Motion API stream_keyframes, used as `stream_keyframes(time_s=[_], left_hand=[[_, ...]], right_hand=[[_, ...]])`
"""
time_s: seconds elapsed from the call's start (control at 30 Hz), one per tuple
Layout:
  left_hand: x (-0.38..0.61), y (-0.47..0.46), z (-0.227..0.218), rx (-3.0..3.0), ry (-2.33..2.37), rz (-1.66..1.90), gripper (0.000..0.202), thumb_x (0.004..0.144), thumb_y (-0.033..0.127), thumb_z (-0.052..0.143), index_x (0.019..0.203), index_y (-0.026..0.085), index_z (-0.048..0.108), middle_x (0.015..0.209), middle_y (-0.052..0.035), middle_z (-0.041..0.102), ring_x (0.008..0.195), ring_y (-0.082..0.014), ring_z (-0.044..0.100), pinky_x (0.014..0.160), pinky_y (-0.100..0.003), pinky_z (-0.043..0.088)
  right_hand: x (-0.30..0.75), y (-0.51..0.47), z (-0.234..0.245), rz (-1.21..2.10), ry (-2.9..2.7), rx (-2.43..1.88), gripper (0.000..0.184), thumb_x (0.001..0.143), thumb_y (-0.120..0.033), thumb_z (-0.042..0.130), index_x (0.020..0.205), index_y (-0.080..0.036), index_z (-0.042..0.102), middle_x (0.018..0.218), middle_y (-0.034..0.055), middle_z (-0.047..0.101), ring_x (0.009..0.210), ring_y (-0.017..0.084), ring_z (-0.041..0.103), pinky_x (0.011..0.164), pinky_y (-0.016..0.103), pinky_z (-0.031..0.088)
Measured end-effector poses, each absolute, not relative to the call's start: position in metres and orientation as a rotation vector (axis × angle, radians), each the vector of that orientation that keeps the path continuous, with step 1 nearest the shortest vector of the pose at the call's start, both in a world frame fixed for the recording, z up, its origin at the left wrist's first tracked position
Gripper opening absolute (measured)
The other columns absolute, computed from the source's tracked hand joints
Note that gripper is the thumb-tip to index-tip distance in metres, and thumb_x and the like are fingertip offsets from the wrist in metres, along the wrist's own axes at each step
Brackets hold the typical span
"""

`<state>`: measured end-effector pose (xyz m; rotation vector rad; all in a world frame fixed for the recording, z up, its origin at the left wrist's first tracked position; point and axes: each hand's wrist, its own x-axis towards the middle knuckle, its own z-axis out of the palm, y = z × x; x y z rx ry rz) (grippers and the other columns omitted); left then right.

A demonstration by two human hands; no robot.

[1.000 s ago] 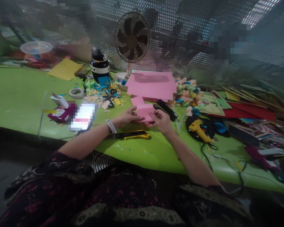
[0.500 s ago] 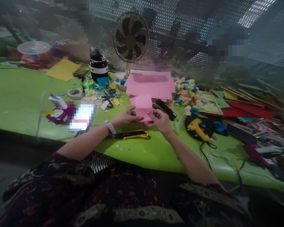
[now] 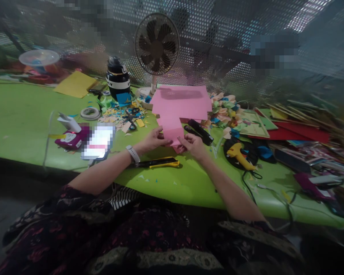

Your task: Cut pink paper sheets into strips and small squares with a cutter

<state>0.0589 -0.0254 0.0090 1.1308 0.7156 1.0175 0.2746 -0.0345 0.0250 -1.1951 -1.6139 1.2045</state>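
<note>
Between my two hands is a strip of pink paper (image 3: 173, 131), folded across its width, over the green table. My left hand (image 3: 154, 139) pinches its left edge near the bottom. On the opposite edge, the thumb and fingers of my right hand (image 3: 192, 145) grip the lower corner. Larger pink sheets (image 3: 183, 101) lie flat just beyond the strip. A black stapler (image 3: 200, 131) rests right of the paper, close to my right hand. Nearer to me lies a yellow and black box cutter (image 3: 163, 162), below my left hand.
Scissors (image 3: 130, 119) lie among paper scraps at left, beside a tape roll (image 3: 90, 113) and a lit phone (image 3: 99, 141). A fan (image 3: 157, 46) and a black bottle (image 3: 118, 80) stand behind. At right are a yellow glue gun (image 3: 240, 156) and heaped coloured paper (image 3: 301, 131).
The upper part of the pink strip has tipped away from me and lies flatter, showing a crease across it. Both hands keep their hold in nearly the same place.
</note>
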Motion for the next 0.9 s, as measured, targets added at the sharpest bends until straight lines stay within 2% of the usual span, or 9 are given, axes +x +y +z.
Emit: stream_keyframes(time_s=[0.17,0.27,0.5,0.9], left_hand=[[0.0579,-0.0283,0.0146,1.119,0.711,1.025,0.061,0.064,0.016,0.096,0.116,0.017,0.064,0.093,-0.0053,0.081,0.077,-0.0146,0.075,0.073,-0.025,0.058],[0.0566,-0.0316,0.018,1.107,0.722,0.969,0.065,0.066,0.02,0.097,0.12,0.017,0.062,0.094,-0.0077,0.081,0.078,-0.0172,0.077,0.072,-0.026,0.059],[0.0574,-0.03,0.0129,1.093,0.709,0.929,0.057,0.063,0.014,0.097,0.11,0.016,0.065,0.094,-0.0084,0.08,0.078,-0.0171,0.076,0.078,-0.031,0.06],[0.0568,-0.0276,0.0116,1.154,0.712,0.974,0.06,0.066,0.014,0.095,0.115,0.017,0.061,0.09,-0.007,0.079,0.078,-0.0176,0.075,0.079,-0.033,0.059]], right_hand=[[0.2748,-0.0332,0.0241,1.254,-1.612,-1.15,0.064,0.063,-0.078,0.085,0.076,-0.021,0.062,0.064,0.0021,0.073,0.049,0.014,0.065,0.049,0.026,0.056],[0.2738,-0.0333,0.024,1.234,-1.609,-1.131,0.062,0.064,-0.078,0.084,0.076,-0.021,0.062,0.064,0.0022,0.073,0.049,0.014,0.066,0.05,0.027,0.058],[0.2712,-0.0369,0.0245,1.242,-1.608,-1.111,0.059,0.066,-0.074,0.086,0.075,-0.021,0.061,0.067,0.0033,0.075,0.05,0.014,0.067,0.051,0.027,0.057],[0.2756,-0.0342,0.0235,1.378,-1.656,-1.13,0.056,0.069,-0.072,0.085,0.079,-0.018,0.07,0.07,0.0032,0.075,0.052,0.013,0.065,0.049,0.026,0.056]])
